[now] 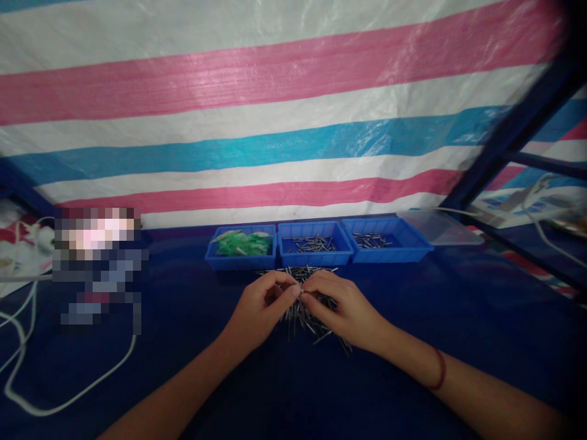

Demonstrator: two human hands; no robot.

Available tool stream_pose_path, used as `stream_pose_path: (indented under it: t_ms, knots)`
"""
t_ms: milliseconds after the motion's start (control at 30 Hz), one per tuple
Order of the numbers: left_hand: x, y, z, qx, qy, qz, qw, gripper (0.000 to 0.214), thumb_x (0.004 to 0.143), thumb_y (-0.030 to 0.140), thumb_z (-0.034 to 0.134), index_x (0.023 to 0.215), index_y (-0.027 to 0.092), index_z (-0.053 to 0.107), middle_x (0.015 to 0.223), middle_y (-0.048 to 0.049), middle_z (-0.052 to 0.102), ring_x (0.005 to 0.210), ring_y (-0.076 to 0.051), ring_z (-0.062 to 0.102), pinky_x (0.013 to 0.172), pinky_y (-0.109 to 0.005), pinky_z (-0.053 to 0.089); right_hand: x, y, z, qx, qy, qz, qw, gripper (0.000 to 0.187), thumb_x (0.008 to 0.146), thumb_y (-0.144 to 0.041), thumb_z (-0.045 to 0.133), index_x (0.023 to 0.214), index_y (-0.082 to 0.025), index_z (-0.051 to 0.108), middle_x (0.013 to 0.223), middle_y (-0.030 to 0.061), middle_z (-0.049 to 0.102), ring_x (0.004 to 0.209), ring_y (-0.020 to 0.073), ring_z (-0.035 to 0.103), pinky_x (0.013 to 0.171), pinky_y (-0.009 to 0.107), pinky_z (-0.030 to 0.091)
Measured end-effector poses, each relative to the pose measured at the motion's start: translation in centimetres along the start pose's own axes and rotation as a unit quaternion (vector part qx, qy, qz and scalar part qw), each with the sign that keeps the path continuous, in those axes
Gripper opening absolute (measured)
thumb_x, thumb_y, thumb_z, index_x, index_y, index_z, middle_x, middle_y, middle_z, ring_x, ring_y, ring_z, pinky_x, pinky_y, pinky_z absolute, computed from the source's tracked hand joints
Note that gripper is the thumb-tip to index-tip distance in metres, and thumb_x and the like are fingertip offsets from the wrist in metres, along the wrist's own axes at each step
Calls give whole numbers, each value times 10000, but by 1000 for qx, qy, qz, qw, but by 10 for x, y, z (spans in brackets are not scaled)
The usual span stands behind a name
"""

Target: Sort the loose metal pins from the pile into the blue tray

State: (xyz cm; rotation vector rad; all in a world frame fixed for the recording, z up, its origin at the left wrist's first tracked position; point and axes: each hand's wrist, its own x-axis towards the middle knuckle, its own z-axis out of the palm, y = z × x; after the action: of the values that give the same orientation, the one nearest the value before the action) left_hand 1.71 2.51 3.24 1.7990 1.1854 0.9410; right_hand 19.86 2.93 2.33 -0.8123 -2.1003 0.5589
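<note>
My left hand (266, 305) and my right hand (345, 307) meet fingertip to fingertip over a loose heap of thin metal rods (318, 333). Between the pinched fingers shows the tip of a small silvery metal piece (301, 291); the rest of it is hidden. Both hands are closed on it in a pinch. Part of the heap lies behind and beneath my hands. Just beyond stands a blue bin (316, 258) with more metal rods in it.
Left of the middle bin, another blue bin (241, 263) holds green plastic pieces (244, 243). A third blue bin (389, 255) with metal rods stands right, near a clear plastic lid (452, 231). White cables (76, 403) trail at left. A striped tarp (257, 79) hangs behind.
</note>
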Motion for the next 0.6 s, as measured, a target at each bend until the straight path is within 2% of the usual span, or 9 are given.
stream_pose_path:
  t_ms: [400, 600]
  knots:
    - [-1, -4, 0, 17, 6, 24, 1000, 184, 855, 322, 560, 936, 180, 645, 845, -23, 644, 688, -132, 555, 620, -229, 438, -1, 4, 1, -1, 35, 8, 999, 90, 858, -187, 542, 789, -195, 600, 732, 27, 630, 712, 155, 570, 661, 288, 451]
    - [0, -3, -3, 36, 14, 33, 999, 181, 855, 297, 556, 950, 169, 642, 854, -31, 642, 660, -124, 547, 583, -219, 423, -1, 4, 1, 5, 83, 20, 996, 63, 840, -213, 572, 793, -200, 612, 744, 34, 645, 707, 162, 588, 640, 292, 474]
